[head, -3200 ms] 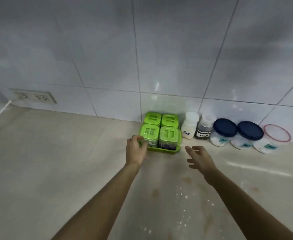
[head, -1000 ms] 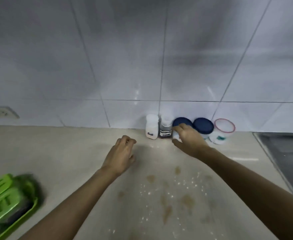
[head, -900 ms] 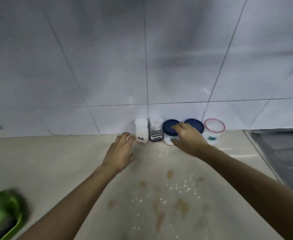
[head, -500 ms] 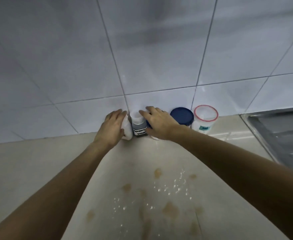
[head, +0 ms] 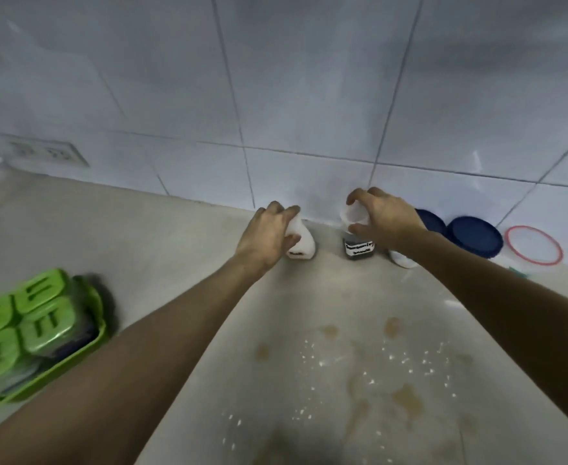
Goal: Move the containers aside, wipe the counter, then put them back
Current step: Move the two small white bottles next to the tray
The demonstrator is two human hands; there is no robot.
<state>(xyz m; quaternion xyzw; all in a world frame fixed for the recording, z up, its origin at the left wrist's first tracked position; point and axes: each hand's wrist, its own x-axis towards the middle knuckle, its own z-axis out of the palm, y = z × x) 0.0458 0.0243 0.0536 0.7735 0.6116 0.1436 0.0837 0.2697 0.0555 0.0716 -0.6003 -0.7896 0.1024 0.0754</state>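
Green caddy (head: 38,333) set aside | left hand (head: 266,236) grips white bottle (head: 301,241), right hand (head: 385,219) grips labelled jar (head: 359,245) | tabletop (head: 175,250) unwiped

Two small bottles stand by the wall (head: 309,95), the salt bottle (head: 301,245) left of the labelled jar (head: 359,245). Right of them, three lidded tubs (head: 473,236) line the wall's foot. Far left sits the tray of boxes (head: 38,333). Spilled crumbs and stains (head: 370,370) lie in front on the counter (head: 175,263).
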